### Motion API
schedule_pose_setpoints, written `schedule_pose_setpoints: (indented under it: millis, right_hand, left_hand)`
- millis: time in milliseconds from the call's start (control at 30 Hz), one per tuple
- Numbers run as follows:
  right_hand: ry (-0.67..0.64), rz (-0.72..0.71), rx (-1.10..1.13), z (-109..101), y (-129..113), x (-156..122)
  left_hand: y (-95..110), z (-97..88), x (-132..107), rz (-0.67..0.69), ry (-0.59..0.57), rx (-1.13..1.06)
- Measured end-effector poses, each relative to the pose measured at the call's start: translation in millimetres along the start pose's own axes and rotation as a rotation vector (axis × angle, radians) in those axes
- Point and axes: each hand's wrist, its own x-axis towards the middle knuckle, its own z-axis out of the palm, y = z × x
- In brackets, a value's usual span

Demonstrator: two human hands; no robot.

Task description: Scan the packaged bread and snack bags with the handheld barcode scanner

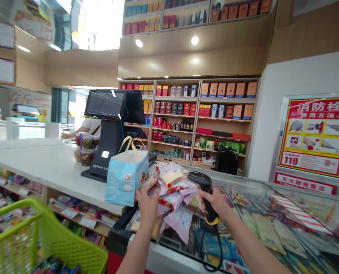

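My right hand is closed round the handle of a black barcode scanner, its head pointing left over a heap of snack packets on the glass counter. My left hand grips one small packet at the left edge of the heap, right beside a light blue paper bag with yellow handles. The scanner's cable hangs down below my right wrist.
A black checkout screen stands on the white counter behind the bag. A green shopping basket sits at lower left. Shelves of boxed goods fill the back wall. Another person's arm shows behind the screen.
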Motion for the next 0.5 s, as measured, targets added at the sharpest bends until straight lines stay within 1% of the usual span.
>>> schedule_pose_setpoints:
  millis: [100,133,167,233,267,300,333,367,400,467,500]
  right_hand:
    - [0.042,0.005,-0.026,-12,0,-5]
    - [0.050,0.004,-0.032,-16,0,-7]
    - [0.055,0.000,-0.037,-21,1,-8]
    - [0.060,-0.009,-0.050,-31,3,-12]
    - [0.062,-0.014,-0.053,-36,5,-15]
    - [0.064,-0.016,-0.051,-41,8,-17]
    - [0.061,-0.010,-0.035,-45,11,-20]
    - [0.063,0.005,0.000,-50,15,-23]
    - [0.075,0.022,0.053,-55,20,-26]
    - [0.106,0.061,0.188,-66,29,-31]
    - [0.119,0.081,0.250,-73,33,-32]
  left_hand:
    - [0,-9.0,-7,-0.021,-0.129,0.295]
    - [0,-12.3,-9,-0.011,-0.151,0.351]
    - [-1,-16.0,-10,0.014,-0.149,0.384]
    - [-4,-24.6,-17,0.128,-0.110,0.402]
    - [-7,-29.3,-22,0.220,-0.099,0.401]
    - [-10,-34.0,-31,0.334,-0.114,0.401]
    - [-13,-38.4,-41,0.459,-0.163,0.407]
    - [-16,-42.4,-52,0.585,-0.246,0.418]
    - [-17,-45.7,-64,0.699,-0.355,0.435]
    - [-14,-49.4,-86,0.874,-0.591,0.480]
    - [-10,-49.4,-93,0.928,-0.685,0.505]
